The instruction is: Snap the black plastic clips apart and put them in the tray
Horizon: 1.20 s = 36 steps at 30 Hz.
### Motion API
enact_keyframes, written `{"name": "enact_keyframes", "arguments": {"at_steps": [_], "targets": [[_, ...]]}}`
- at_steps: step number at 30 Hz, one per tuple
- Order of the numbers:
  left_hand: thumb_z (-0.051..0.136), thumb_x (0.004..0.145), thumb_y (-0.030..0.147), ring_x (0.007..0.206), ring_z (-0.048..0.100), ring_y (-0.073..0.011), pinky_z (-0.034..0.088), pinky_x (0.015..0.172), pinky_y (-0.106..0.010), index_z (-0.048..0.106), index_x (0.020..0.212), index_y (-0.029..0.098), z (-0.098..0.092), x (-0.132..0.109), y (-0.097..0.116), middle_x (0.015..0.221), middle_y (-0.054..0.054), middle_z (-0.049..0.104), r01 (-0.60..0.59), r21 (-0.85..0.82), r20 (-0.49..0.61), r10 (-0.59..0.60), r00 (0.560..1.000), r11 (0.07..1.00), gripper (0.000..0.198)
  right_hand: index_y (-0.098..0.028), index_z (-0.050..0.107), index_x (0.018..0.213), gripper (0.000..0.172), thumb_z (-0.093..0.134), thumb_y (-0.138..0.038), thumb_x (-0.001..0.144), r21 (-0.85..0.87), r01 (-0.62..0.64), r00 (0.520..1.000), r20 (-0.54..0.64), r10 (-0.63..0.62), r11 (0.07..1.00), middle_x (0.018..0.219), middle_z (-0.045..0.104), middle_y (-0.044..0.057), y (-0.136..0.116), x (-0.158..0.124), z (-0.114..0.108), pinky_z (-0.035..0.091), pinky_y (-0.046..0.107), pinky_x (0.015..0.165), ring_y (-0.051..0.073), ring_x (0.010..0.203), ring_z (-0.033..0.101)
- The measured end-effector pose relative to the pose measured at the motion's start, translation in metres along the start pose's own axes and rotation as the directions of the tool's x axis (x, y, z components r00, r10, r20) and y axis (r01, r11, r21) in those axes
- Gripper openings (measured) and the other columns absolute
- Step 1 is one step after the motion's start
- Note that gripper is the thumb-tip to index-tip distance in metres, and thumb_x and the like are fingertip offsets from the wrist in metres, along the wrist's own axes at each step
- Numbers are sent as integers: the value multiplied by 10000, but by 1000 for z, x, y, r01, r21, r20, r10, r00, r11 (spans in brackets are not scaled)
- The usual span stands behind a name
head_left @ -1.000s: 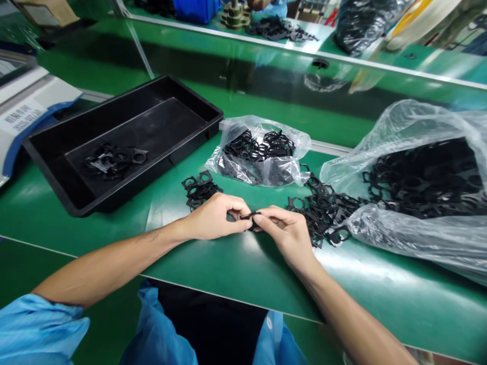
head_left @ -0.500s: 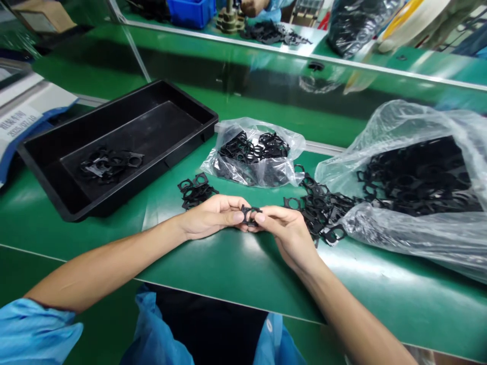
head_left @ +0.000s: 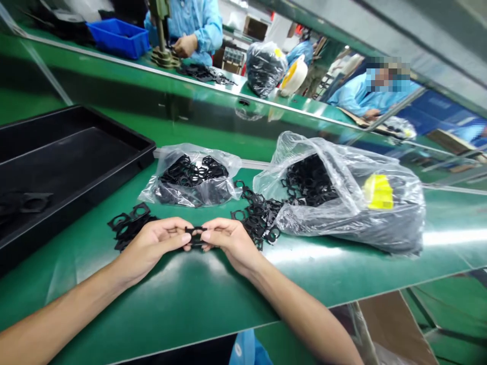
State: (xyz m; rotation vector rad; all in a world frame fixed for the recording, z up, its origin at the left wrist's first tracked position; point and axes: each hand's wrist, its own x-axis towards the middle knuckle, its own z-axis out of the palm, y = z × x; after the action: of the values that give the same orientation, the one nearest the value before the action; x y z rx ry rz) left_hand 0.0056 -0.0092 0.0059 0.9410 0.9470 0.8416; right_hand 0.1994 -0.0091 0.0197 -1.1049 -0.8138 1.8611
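Between my two hands is a small black plastic frame (head_left: 196, 236) with a round opening, held above the green bench. My left hand (head_left: 162, 241) pinches its left side between thumb and fingers. On the other side, my right hand (head_left: 228, 239) grips it the same way; the fingertips partly cover it. A small pile of similar black frames (head_left: 131, 223) lies just beyond my left hand. To the right of my right hand, loose black frames (head_left: 261, 215) spill from the mouth of a large clear bag (head_left: 342, 203).
A black tray (head_left: 125, 157) with a few frames stands at the left. A smaller clear bag (head_left: 190, 190) of black parts sits at the bench's back. Beyond the green partition are a blue bin (head_left: 119, 40), a black bag (head_left: 265, 68) and co-workers in blue (head_left: 203, 30).
My view has swung to the right, so the tray sits further left and the whole large bag shows. Both hands still hold the black frame, now turned to a flatter angle.
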Motion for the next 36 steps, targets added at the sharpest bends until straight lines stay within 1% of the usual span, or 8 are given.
{"name": "enact_keyframes", "arguments": {"at_steps": [4, 9, 14, 20, 25, 31, 33, 36], "targets": [[823, 708, 391, 662, 645, -140, 532, 667, -229, 753, 808, 151, 4, -1, 6, 700, -32, 699, -14, 82, -2, 15, 1000, 997, 269, -170, 745, 713, 328, 938, -350, 518, -23, 9, 1000, -11, -10, 1000, 655, 715, -17, 0, -2, 3, 511, 238, 597, 94, 559, 615], [805, 719, 413, 684, 668, -163, 554, 680, -253, 734, 833, 167, 5, -1, 2, 731, -36, 718, -57, 203, -16, 61, 998, 977, 281, -169, 733, 738, 365, 933, -392, 530, -183, 114, 993, -17, -119, 976, 650, 680, -21, 4, -2, 4, 491, 233, 609, 91, 584, 595], [782, 758, 448, 805, 721, -195, 586, 780, -282, 713, 910, 186, 5, -3, -3, 831, -49, 753, -77, 165, 34, 72, 997, 983, 311, -173, 706, 728, 389, 899, -474, 575, -182, 122, 992, -13, -126, 976, 671, 689, -7, 6, -1, 2, 497, 261, 630, 118, 609, 625], [766, 776, 458, 746, 704, -180, 575, 717, -262, 703, 926, 180, 3, -4, -6, 797, -45, 734, -98, 232, 25, 95, 995, 968, 322, -167, 701, 723, 385, 897, -467, 584, -210, 139, 989, -21, -147, 968, 657, 667, -15, 7, 0, 1, 464, 248, 620, 102, 603, 585], [762, 773, 428, 672, 666, -155, 553, 666, -236, 708, 859, 185, 2, -2, -6, 707, -18, 696, -118, 316, -2, 125, 992, 941, 263, -166, 701, 717, 387, 927, -425, 540, -166, 48, 999, 15, -47, 985, 632, 649, -33, 5, -1, 1, 461, 230, 620, 85, 590, 562], [740, 783, 433, 684, 662, -165, 555, 684, -245, 723, 864, 192, 1, -3, -7, 728, -24, 704, -149, 413, -14, 170, 985, 898, 255, -172, 701, 689, 404, 899, -500, 563, -151, -29, 999, 38, 35, 988, 701, 676, -12, 3, 0, 1, 492, 244, 662, 107, 666, 591], [728, 795, 424, 734, 669, -171, 557, 728, -248, 727, 878, 197, 1, -4, -8, 784, -31, 719, -164, 459, -10, 190, 982, 873, 241, -168, 695, 688, 409, 874, -527, 602, -206, 15, 999, 38, -7, 978, 682, 662, -14, 3, 1, 0, 474, 248, 669, 106, 657, 572], [707, 813, 416, 737, 653, -165, 547, 728, -238, 727, 864, 195, 1, -6, -7, 783, -26, 703, -177, 492, 19, 193, 981, 853, 227, -168, 692, 682, 408, 835, -549, 662, -326, 161, 987, 57, -151, 932, 691, 632, -13, 3, 0, 0, 437, 251, 653, 103, 648, 530]]}}
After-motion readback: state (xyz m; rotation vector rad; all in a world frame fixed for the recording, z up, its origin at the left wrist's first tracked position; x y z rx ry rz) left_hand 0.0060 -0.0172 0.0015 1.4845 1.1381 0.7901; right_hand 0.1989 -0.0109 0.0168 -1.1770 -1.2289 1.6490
